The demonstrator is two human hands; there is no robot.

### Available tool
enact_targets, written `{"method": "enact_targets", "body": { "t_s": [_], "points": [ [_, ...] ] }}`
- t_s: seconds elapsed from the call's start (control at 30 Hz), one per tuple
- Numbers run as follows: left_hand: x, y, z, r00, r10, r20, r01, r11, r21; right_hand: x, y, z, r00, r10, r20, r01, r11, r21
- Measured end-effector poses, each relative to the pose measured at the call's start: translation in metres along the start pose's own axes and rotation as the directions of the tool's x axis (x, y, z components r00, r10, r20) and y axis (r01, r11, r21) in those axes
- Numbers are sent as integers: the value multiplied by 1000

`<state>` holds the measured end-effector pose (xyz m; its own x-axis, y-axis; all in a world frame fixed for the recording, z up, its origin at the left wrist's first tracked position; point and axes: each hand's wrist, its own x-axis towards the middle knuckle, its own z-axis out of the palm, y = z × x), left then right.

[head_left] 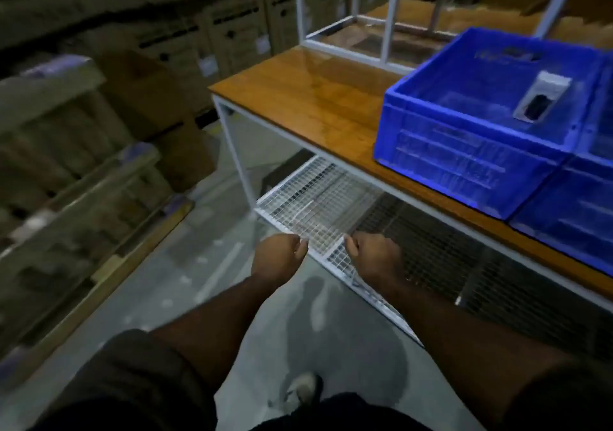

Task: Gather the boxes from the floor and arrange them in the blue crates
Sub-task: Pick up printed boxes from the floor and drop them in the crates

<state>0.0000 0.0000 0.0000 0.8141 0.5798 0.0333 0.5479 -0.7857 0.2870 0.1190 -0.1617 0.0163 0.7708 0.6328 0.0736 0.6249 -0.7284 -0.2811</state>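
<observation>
One small box [542, 96] lies inside the blue crate [464, 152] on the table [298, 99], apparently light and rigid, best gripped by its long sides; left hand [277, 256] and right hand [376, 258] curled, empty.

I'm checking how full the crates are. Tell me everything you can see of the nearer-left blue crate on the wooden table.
The blue plastic crate is rectangular and open-topped, with ribbed side walls, a thick rim and a handle slot in its far wall. It sits upright on the wooden tabletop near its front edge, pressed against a second blue crate to its right. Inside lies one small pale box with a dark window, tilted against the right wall; the rest of the floor looks bare. Neither hand touches it.
</observation>
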Motion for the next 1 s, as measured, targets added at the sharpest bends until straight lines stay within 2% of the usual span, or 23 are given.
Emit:
{"method": "enact_targets", "body": {
  "t_s": [0.17,0.3,0.47,0.6,0.7,0.9,1.0],
  "points": [
    [-77,-34,2,966,-256,-18,255,965,-56,-22,-30,19,971,-195,140,193,981,27],
    [-158,-65,-4,892,-451,-27,444,887,-125,-60,-66,39,887,-375,270,379,925,37],
    [-256,-103,-12,722,-681,-124,653,729,-205,-108,-127,53,756,-540,369,551,830,85],
    [-333,-131,-15,561,-808,-181,762,589,-269,-157,-183,62,624,-690,366,679,711,183],
    [-391,-151,-16,454,-869,-197,807,495,-322,-194,-225,74,503,-779,375,749,609,261],
    [-513,-183,-27,234,-944,-232,871,310,-381,-286,-308,90,304,-881,361,817,436,378],
    [-574,-203,-32,136,-965,-226,894,218,-392,-335,-348,98,230,-912,341,836,365,410]
  ]
}}
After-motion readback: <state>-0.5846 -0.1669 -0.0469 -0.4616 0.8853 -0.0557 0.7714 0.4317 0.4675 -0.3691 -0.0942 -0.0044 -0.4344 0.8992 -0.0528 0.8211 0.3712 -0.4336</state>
